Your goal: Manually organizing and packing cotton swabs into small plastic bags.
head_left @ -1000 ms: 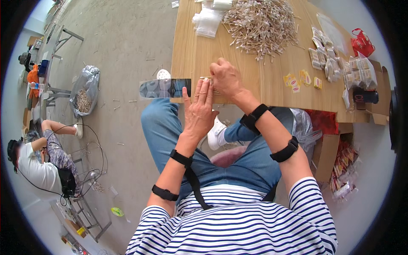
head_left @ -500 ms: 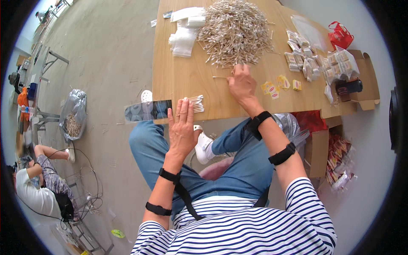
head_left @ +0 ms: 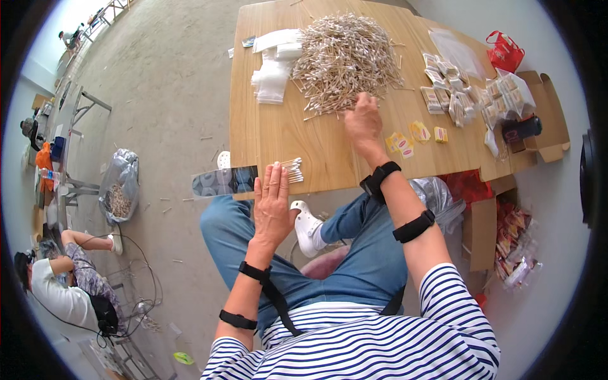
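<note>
Head view: I see that the right hand (head_left: 365, 123) has left the side of the left hand (head_left: 272, 212) and now meets the near edge of the cotton-swab pile (head_left: 345, 60), its fingertips bunched; whether they pinch a swab I cannot tell. The left hand lies flat, fingers together, over a small row of cotton swabs (head_left: 295, 170), nearer and to the left of the pile. I judge the work divided: one hand steadies the row, the other draws on the pile.

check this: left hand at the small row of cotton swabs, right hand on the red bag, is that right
The right hand's place is wrong: the head view shows it at the near edge of the big swab pile. The left hand is at the small row of cotton swabs.
</note>
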The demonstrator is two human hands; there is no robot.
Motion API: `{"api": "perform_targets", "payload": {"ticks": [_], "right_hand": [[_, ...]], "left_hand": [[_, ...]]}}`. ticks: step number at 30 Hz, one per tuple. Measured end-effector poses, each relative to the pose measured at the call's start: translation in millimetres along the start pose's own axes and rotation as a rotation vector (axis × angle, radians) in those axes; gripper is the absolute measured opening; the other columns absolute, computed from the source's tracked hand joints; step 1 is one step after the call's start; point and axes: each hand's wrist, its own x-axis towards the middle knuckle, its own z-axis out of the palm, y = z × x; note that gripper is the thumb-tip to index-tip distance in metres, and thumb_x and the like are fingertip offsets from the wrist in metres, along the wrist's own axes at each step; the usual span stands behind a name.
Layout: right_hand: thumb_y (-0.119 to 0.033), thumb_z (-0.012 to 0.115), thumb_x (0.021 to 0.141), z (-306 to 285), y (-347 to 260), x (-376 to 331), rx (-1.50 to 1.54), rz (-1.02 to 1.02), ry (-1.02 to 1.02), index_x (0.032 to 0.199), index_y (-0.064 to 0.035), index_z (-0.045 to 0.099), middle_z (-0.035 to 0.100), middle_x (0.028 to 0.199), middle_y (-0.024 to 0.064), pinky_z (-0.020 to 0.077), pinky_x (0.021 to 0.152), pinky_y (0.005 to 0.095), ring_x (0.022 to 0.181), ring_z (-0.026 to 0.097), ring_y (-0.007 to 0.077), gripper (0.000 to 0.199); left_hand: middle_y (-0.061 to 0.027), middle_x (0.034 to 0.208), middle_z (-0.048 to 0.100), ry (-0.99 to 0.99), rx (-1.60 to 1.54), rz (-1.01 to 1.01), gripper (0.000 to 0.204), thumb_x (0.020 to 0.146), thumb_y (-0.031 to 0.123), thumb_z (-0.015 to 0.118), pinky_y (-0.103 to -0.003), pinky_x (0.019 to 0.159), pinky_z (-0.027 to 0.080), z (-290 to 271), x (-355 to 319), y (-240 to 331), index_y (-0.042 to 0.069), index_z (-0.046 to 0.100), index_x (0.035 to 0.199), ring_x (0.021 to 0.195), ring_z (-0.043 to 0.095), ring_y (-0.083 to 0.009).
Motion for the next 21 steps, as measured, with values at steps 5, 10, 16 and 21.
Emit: {"api": "perform_targets", "payload": {"ticks": [5, 10, 16, 21], "right_hand": [[-0.012, 0.072, 0.078, 0.8, 35.3, 4.9, 0.090, -0.322, 0.025, 0.111, -0.0006, 0.060, 0.062, 0.112, 0.0216, 0.0496, 0.093, 0.0477, 0.108, 0.061, 0.0401, 0.037], [-0.003, 0.061, 0.081, -8.8, 25.7, -8.3, -0.079, 0.085, 0.020, 0.112, 0.0001, 0.062, 0.061, 0.118, 0.0231, 0.0498, 0.094, 0.0466, 0.107, 0.061, 0.0396, 0.031], [-0.005, 0.065, 0.082, 6.0, 22.0, 0.1, 0.670, 0.122, -0.471, 0.109, -0.0004, 0.067, 0.065, 0.110, 0.0208, 0.0534, 0.086, 0.0407, 0.096, 0.066, 0.0348, 0.028], [-0.003, 0.066, 0.082, 18.3, 18.6, -21.2, 0.303, -0.170, -0.234, 0.104, 0.0000, 0.070, 0.066, 0.106, 0.0161, 0.0534, 0.083, 0.0372, 0.089, 0.067, 0.0300, 0.023]], "left_hand": [[-0.0178, 0.163, 0.026, 0.016, 0.003, 0.029, 0.107, 0.068, 0.020, 0.086, -0.049, 0.124, 0.014, 2.7, 3.1, 3.6, -0.001, 0.028, 0.155, 0.154, 0.020, -0.0326], [-0.0171, 0.163, 0.026, 0.019, 0.028, 0.015, 0.108, 0.067, 0.022, 0.086, -0.049, 0.125, 0.013, 3.8, -2.0, -1.6, -0.001, 0.028, 0.156, 0.154, 0.020, -0.0314], [-0.0152, 0.163, 0.027, 0.030, 0.025, 0.018, 0.109, 0.066, 0.022, 0.086, -0.049, 0.125, 0.013, 3.8, 0.5, 0.7, 0.000, 0.029, 0.156, 0.153, 0.021, -0.0302], [-0.0154, 0.163, 0.027, 0.024, 0.018, 0.013, 0.108, 0.066, 0.022, 0.086, -0.049, 0.125, 0.012, 4.3, 0.5, 1.9, 0.000, 0.029, 0.156, 0.153, 0.021, -0.0299]]}}
